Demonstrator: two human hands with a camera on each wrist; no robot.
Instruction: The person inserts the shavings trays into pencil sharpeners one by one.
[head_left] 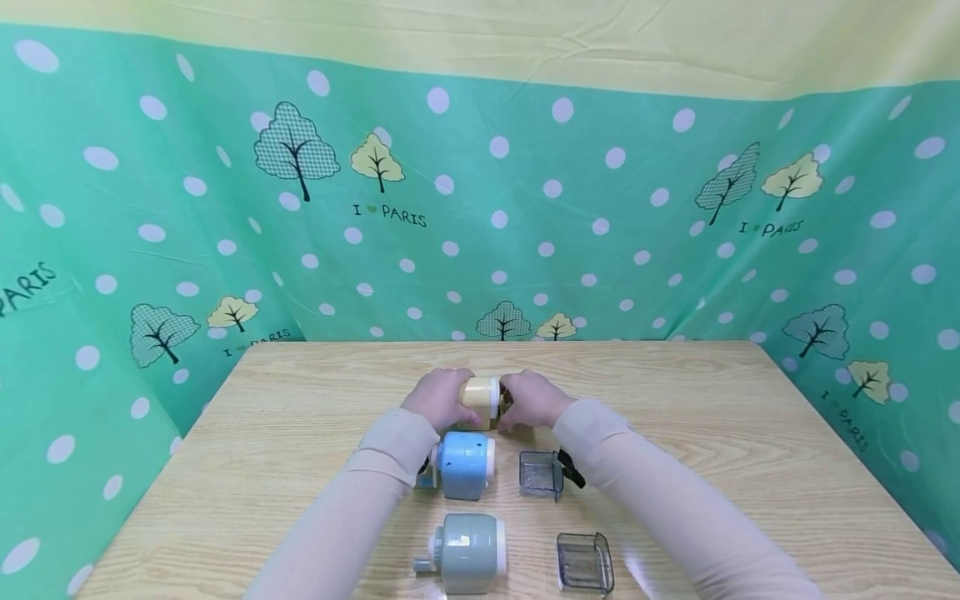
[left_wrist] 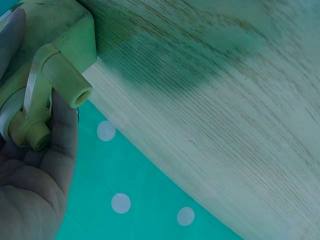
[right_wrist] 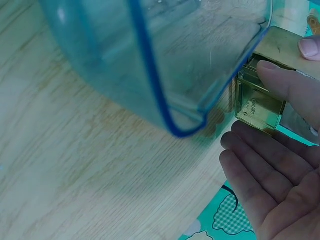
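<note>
A yellow hand-crank pencil sharpener (head_left: 478,403) is held between both hands near the back of the table. My left hand (head_left: 442,398) grips its body from the crank side; the crank handle (left_wrist: 67,80) shows in the left wrist view. At the other end, my right hand (head_left: 534,400) holds the sharpener's see-through yellow-brown shavings drawer (right_wrist: 260,105), thumb on its upper part and fingers along its lower edge. The drawer sticks partly out of the body. How far the hidden fingers wrap round cannot be seen.
Nearer the front stand a blue sharpener (head_left: 465,465) and a grey-green sharpener (head_left: 471,554). To their right lie two smoky see-through drawers, one (head_left: 540,473) beside the blue sharpener under my right forearm, the other (head_left: 583,562) closer. A dotted curtain (head_left: 495,250) hangs behind the wooden table (head_left: 300,433).
</note>
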